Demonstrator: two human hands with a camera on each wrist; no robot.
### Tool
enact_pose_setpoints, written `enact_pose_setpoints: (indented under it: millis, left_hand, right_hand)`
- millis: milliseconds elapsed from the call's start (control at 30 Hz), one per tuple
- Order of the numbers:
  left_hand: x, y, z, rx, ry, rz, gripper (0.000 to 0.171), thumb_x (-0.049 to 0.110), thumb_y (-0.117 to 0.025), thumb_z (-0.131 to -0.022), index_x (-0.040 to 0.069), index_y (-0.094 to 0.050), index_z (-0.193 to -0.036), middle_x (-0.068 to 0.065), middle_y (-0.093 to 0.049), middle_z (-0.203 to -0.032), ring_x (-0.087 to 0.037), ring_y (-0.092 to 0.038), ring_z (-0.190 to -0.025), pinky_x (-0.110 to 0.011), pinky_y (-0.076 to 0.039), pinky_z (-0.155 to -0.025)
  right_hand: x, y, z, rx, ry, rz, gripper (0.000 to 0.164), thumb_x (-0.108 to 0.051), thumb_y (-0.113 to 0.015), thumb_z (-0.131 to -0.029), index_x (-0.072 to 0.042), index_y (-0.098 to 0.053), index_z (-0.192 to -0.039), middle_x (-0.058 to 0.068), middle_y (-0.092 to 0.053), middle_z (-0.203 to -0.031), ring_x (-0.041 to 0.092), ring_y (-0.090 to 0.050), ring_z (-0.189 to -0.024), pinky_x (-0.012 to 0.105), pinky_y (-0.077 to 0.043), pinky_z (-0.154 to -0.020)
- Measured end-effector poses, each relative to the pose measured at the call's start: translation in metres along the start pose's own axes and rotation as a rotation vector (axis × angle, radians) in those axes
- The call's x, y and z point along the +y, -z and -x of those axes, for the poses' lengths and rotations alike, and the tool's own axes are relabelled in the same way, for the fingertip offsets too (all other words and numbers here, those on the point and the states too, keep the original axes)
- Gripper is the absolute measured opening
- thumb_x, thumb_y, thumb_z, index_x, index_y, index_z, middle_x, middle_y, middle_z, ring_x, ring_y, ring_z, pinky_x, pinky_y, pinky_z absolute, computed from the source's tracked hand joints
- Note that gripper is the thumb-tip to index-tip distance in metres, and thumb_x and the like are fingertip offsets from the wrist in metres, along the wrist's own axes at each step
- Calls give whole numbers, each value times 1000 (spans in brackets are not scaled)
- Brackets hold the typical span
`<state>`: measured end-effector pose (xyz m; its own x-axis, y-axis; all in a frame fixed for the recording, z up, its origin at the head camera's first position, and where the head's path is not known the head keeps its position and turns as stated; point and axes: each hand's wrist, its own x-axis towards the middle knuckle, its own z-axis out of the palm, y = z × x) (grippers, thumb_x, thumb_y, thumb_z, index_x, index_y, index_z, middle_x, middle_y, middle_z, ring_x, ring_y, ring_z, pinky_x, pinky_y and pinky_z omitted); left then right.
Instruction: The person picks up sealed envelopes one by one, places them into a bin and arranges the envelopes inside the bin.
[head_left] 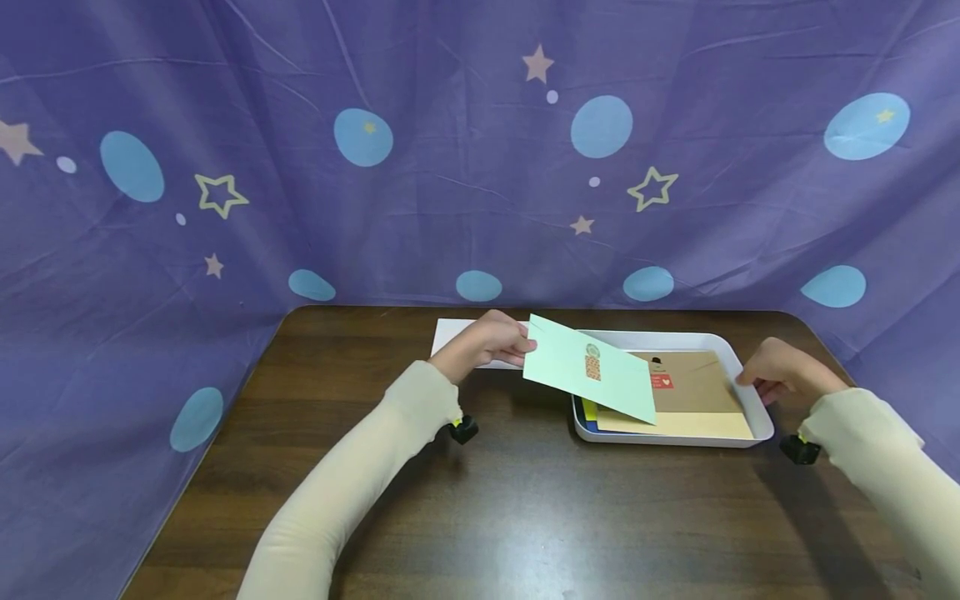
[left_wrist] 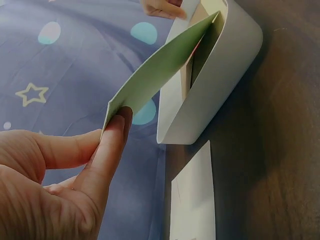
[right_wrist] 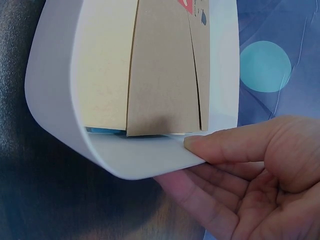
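My left hand (head_left: 495, 337) pinches one end of a mint-green envelope (head_left: 573, 367) between thumb and fingers. The envelope slants down to the right, its far end over the white tray (head_left: 675, 442). Stickers mark its face. Thumb and fingers of my right hand (head_left: 783, 371) pinch the tray's right rim, the thumb inside the wall in the right wrist view. A brown envelope (right_wrist: 162, 70) with a red label lies in the tray, over a cream envelope (right_wrist: 105, 70). Bits of yellow and blue paper show at the tray's left, mostly hidden.
A white envelope or sheet (left_wrist: 195, 200) lies on the dark wooden table (head_left: 480, 517) left of the tray, partly behind my left hand. A purple curtain (head_left: 465, 225) with stars and blue ovals hangs behind the table's back edge.
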<state>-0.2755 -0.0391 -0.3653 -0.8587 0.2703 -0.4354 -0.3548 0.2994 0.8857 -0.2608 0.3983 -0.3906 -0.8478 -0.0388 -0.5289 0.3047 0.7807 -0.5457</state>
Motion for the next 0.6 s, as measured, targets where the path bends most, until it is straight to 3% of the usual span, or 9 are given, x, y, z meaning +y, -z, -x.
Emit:
enact_pose_setpoints:
  millis: [200,400,600]
  left_hand:
    - [-1,-7,-2,-8,9,23,41,-6,-69,-91,-13,-58,-129,-7,-65,-84,-11,-64,-62,-24,-61,-66]
    - [-2,-10,0,-10,28,3,36,-4,-67,-92,-14,-60,-126,-4,-64,-69,-9,-62,-54,-20,-58,-57]
    - [-4,-9,0,-10,45,-7,26,-3,-65,-91,-13,-64,-115,-4,-65,-66,-11,-64,-55,-24,-60,-59]
  right_hand:
    - [0,0,1,0,3,6,14,0,-63,-85,14,-64,-88,9,-64,-71,16,-64,-62,33,-61,-61]
    - [1,-1,0,0,11,7,14,-1,-63,-84,13,-64,-87,8,-64,-71,16,-65,-62,33,-61,-62]
    - [2,-1,0,2,8,2,13,0,-63,-84,13,-64,-86,8,-64,-71,16,-64,-61,33,-61,-61]
